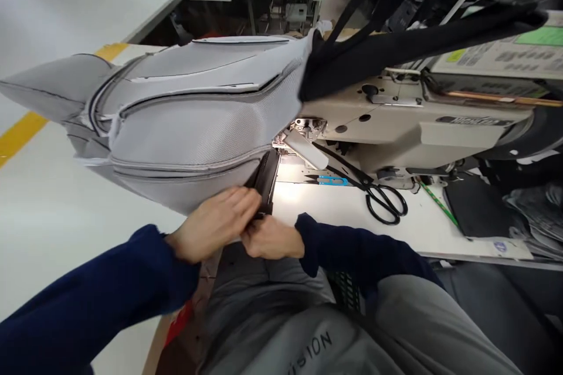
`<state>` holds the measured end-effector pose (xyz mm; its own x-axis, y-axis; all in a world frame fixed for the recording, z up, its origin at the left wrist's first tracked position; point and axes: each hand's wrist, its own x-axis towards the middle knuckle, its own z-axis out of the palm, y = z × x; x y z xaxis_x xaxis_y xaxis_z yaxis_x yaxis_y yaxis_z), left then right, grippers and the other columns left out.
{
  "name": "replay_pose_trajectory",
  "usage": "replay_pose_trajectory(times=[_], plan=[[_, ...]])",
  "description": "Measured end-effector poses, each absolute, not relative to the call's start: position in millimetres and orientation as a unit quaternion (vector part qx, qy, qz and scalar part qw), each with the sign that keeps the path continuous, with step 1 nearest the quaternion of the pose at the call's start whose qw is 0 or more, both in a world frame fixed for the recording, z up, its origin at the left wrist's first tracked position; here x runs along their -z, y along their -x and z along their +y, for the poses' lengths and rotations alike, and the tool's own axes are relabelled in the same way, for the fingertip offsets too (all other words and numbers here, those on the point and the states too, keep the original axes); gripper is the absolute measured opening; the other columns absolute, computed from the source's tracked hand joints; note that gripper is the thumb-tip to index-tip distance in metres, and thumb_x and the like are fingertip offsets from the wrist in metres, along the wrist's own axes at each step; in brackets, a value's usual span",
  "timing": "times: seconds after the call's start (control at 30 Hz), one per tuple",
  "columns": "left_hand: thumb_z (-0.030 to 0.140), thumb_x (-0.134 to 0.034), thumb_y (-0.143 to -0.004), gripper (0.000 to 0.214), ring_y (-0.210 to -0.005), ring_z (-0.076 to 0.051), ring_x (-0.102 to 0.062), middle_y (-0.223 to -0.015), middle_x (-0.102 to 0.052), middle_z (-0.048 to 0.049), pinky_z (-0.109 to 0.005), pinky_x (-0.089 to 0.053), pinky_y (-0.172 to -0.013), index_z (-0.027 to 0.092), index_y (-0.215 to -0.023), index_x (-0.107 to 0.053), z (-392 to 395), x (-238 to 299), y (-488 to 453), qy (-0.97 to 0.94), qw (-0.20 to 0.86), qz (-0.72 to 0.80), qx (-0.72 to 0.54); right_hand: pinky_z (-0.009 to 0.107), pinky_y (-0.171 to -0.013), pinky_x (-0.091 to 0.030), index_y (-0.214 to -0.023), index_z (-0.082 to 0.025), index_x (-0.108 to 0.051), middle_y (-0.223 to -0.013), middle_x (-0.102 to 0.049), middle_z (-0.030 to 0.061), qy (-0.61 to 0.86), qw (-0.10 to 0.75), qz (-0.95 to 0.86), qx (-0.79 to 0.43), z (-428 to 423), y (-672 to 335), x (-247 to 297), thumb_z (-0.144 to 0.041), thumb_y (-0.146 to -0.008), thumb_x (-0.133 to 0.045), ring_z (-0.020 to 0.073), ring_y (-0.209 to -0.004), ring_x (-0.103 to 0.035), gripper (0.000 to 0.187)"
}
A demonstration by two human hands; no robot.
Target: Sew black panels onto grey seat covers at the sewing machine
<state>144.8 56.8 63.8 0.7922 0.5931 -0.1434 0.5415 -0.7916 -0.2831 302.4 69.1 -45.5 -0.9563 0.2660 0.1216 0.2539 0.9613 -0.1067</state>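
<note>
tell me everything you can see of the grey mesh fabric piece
The grey mesh fabric piece is a bulky woven panel with long dark-edged seams, tapering to a point. It lies over the white table against the sewing machine, with black fabric at one end. The left hand and right hand press its lower edge at a black strip.

Two hands (233, 228), one sewing machine (409, 123), one mesh cover (189, 129) — one pair of scissors (367, 181), one thread snips (332, 180).
</note>
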Motion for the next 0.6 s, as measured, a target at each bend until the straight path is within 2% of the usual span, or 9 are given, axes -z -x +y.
replay_pose_trajectory(times=[0.07, 0.13, 0.2, 0.27, 0.37, 0.47, 0.6], plan=[[-0.001, -0.037, -0.083, 0.056, -0.085, -0.023, -0.062, -0.082, -0.063, -0.012, -0.037, -0.05, -0.079, 0.006, -0.138, -0.044, 58.9, -60.6, -165.9, 0.91, 0.14, -0.323, -0.219, 0.035, -0.055, -0.042, -0.089, -0.004, -0.06, -0.075, -0.065, 0.0159, 0.126, 0.079, -0.989, 0.002, 57.0, -314.8, 45.2, -0.005, -0.086, -0.04, 0.0218, -0.068, -0.059, 0.02], [0.0, -0.037, -0.085, 0.058, -0.073, -0.022, -0.061, -0.074, -0.06, -0.0096, -0.035, -0.049, -0.07, 0.005, -0.143, -0.036, 55.8, -53.2, -175.8, 0.885, 0.148, -0.347, -0.274, 0.037, -0.061, -0.045, -0.097, 0.001, -0.06, -0.085, -0.067, 0.0206, 0.132, 0.103, -0.983, 0.073, 44.4, -327.3, 47.2, -0.004, -0.087, -0.039, 0.0227, -0.072, -0.061, 0.024], [0.001, -0.036, -0.087, 0.059, -0.067, -0.02, -0.061, -0.073, -0.06, -0.009, -0.032, -0.048, -0.065, 0.008, -0.145, -0.032, 50.3, -41.6, -179.6, 0.866, 0.132, -0.368, -0.311, 0.042, -0.076, -0.047, -0.11, 0.005, -0.056, -0.103, -0.065, 0.0264, 0.14, 0.135, -0.973, 0.122, 33.4, -336.8, 52.5, -0.007, -0.09, -0.039, 0.026, -0.088, -0.064, 0.029], [0.002, -0.036, -0.087, 0.062, -0.063, -0.019, -0.061, -0.073, -0.061, -0.0092, -0.03, -0.046, -0.061, 0.013, -0.147, -0.027, 46.5, -28.4, -180.6, 0.847, 0.105, -0.394, -0.34, 0.047, -0.092, -0.043, -0.119, 0.007, -0.051, -0.116, -0.06, 0.0288, 0.143, 0.163, -0.967, 0.135, 24.2, -342.7, 60.3, -0.01, -0.092, -0.041, 0.0299, -0.104, -0.061, 0.034], [0.002, -0.04, -0.086, 0.069, -0.069, -0.021, -0.062, -0.085, -0.062, -0.012, -0.031, -0.047, -0.061, 0.02, -0.149, -0.02, 46.7, -14.8, -179.2, 0.838, 0.089, -0.426, -0.33, 0.051, -0.104, -0.035, -0.129, 0.001, -0.043, -0.127, -0.054, 0.0282, 0.145, 0.173, -0.969, 0.104, 12.8, -346.5, 71.9, -0.019, -0.095, -0.041, 0.0307, -0.117, -0.056, 0.04], [0.004, -0.042, -0.086, 0.066, -0.083, -0.024, -0.061, -0.102, -0.058, -0.0156, -0.033, -0.049, -0.065, 0.021, -0.148, -0.025, 50.1, -11.9, -175.6, 0.849, 0.089, -0.434, -0.287, 0.052, -0.106, -0.032, -0.133, -0.006, -0.037, -0.134, -0.047, 0.0304, 0.144, 0.159, -0.975, 0.065, 6.1, -346.4, 77.7, -0.025, -0.097, -0.039, 0.0293, -0.121, -0.053, 0.041], [-0.001, -0.035, -0.085, 0.063, -0.078, -0.022, -0.058, -0.09, -0.055, -0.0111, -0.03, -0.048, -0.058, 0.014, -0.146, -0.03, 52.1, -9.1, -170.3, 0.884, 0.057, -0.368, -0.284, 0.054, -0.105, -0.031, -0.126, -0.004, -0.044, -0.128, -0.05, 0.0318, 0.135, 0.152, -0.979, 0.029, 7.8, -343.8, 76.7, -0.024, -0.096, -0.04, 0.0324, -0.121, -0.053, 0.036]])
